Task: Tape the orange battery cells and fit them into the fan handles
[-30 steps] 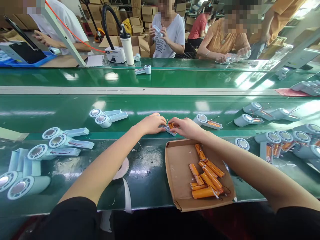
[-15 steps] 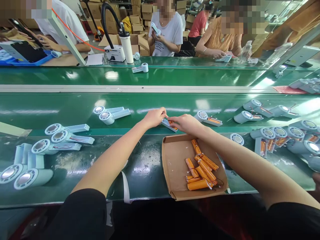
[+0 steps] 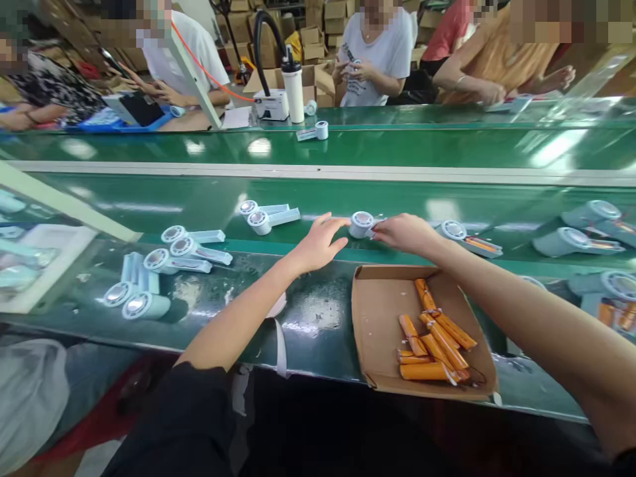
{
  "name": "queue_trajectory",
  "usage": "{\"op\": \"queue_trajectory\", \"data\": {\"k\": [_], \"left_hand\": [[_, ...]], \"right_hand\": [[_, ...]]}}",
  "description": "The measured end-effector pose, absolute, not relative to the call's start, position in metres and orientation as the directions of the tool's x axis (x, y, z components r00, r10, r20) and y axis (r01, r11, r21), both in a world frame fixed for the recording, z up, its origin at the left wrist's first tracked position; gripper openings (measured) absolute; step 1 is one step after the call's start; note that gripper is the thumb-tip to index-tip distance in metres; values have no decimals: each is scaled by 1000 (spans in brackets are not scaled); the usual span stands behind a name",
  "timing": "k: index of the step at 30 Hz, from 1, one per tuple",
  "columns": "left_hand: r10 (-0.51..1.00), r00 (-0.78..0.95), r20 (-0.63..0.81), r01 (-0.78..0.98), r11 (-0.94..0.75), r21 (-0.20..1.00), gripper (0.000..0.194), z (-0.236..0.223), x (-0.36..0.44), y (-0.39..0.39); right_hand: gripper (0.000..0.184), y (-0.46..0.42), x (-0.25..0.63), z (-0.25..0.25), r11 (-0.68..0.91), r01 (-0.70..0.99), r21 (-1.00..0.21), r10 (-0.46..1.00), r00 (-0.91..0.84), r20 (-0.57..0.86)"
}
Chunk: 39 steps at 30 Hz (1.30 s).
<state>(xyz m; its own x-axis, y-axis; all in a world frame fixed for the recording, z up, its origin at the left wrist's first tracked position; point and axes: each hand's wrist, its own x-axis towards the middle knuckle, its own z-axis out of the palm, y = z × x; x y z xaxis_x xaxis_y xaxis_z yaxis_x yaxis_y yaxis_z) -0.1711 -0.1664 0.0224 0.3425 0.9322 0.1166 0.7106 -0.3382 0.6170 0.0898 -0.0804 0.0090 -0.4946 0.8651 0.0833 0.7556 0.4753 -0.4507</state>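
My right hand (image 3: 405,233) rests on the green conveyor belt (image 3: 199,199) with its fingers closed on the handle of a pale blue fan housing (image 3: 362,224). The round head of that housing points left. My left hand (image 3: 320,242) hovers just left of it, fingers spread and holding nothing. In front of my hands a cardboard tray (image 3: 377,311) holds several orange batteries (image 3: 434,341) with thin wires.
More pale blue fan housings lie on the belt at left (image 3: 191,250), centre (image 3: 265,217) and right (image 3: 579,242). Other people sit across the line behind a white bottle (image 3: 294,89) and cardboard boxes. A roll of tape (image 3: 276,306) lies by my left forearm.
The view has swung left. My hands moved forward onto the belt; the fan housing now lies there, my left hand has let go and opened, my right still grips its handle.
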Motion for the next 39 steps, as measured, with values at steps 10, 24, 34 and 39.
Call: {"op": "queue_trajectory", "data": {"k": [10,24,34,39], "left_hand": [[938,315,145,909,-342,240,33,-19,-325,-351],[736,369,567,768,-585,259,21,12,-250,-334],[703,408,582,747,-624,230,31,0,-216,-346],[652,474,591,688,-693,213,30,12,-195,-345]], "right_hand": [[20,-120,96,37,638,673,-374,770,-577,273],[45,-323,44,65,330,298,-896,232,-945,-229],[48,-235,117,55,85,991,104,976,-61,-209],[33,-238,122,39,75,945,-317,966,-148,-212]]}}
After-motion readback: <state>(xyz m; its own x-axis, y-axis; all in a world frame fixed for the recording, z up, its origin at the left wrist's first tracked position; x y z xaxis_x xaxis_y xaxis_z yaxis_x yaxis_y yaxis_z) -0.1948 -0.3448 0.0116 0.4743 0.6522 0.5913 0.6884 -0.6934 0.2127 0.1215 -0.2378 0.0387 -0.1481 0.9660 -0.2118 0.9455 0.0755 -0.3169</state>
